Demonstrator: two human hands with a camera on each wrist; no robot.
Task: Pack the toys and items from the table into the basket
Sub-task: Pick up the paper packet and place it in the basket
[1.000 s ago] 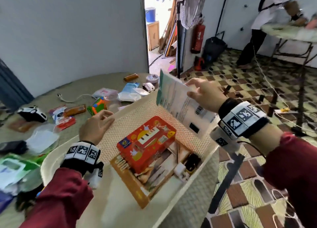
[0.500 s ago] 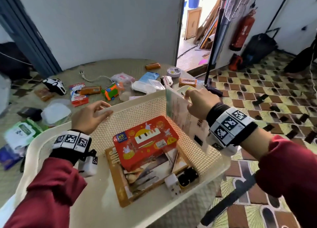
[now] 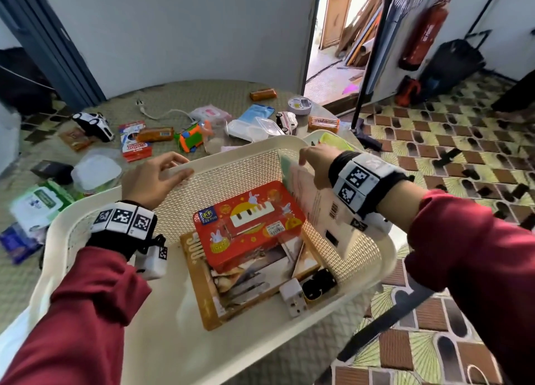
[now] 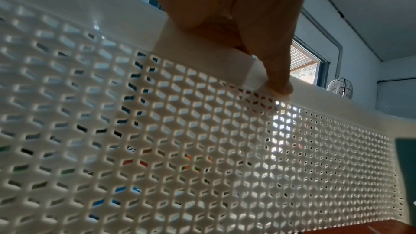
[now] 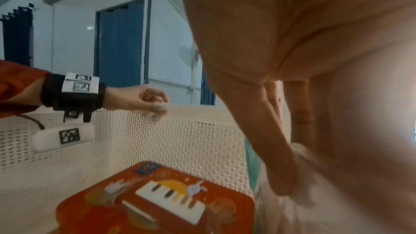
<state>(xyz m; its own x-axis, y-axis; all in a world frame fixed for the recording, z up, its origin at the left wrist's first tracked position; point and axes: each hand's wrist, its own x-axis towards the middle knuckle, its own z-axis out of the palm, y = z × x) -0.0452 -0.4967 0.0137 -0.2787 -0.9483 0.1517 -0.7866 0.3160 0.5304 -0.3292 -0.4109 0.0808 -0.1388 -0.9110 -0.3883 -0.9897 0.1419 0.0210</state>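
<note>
Head view shows your right hand (image 3: 314,164) has lowered the flat packet (image 3: 318,208) from above the basket (image 3: 231,353) to its right wall, apparently still pinching it, while your left hand (image 3: 150,182) grips the far rim, so many table items remain.

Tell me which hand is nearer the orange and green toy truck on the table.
Left. The left hand grips the basket's far rim, just on the near side of the toy truck. The right hand holds a flat packet at the basket's right wall, farther off.
</note>
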